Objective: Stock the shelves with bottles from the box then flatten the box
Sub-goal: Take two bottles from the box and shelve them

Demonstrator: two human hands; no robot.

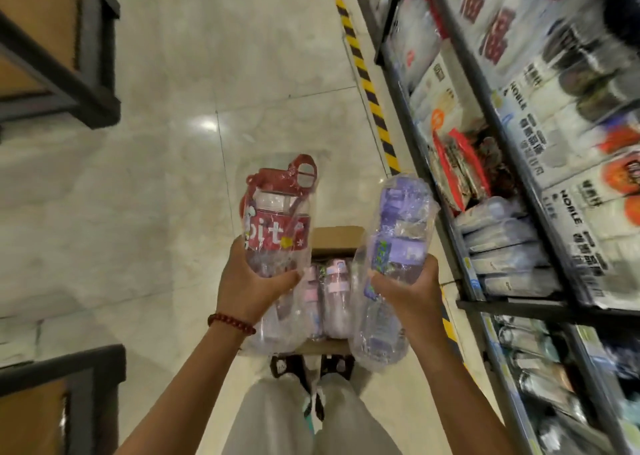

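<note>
Bottles: a red-capped bottle (277, 219) in the left hand (249, 281), a purple bottle (394, 247) in the right hand (405, 286), both grips curled round them above the box (334, 238). Stocking is midway; next they swing to the shelves (512, 247) on the right.

Both forearms reach forward and up from the bottom of the view, bare to the wrists, well apart at the elbows and closer at the hands. The left hand (247, 286) has its back to the camera, fingers (285, 279) curled round the lower part of a red bottle (277, 219). The right hand (408, 290) grips a purple bottle (398, 243) about its middle, thumb wrapped across the near side. A bead bracelet (231, 323) circles the left wrist.
</note>
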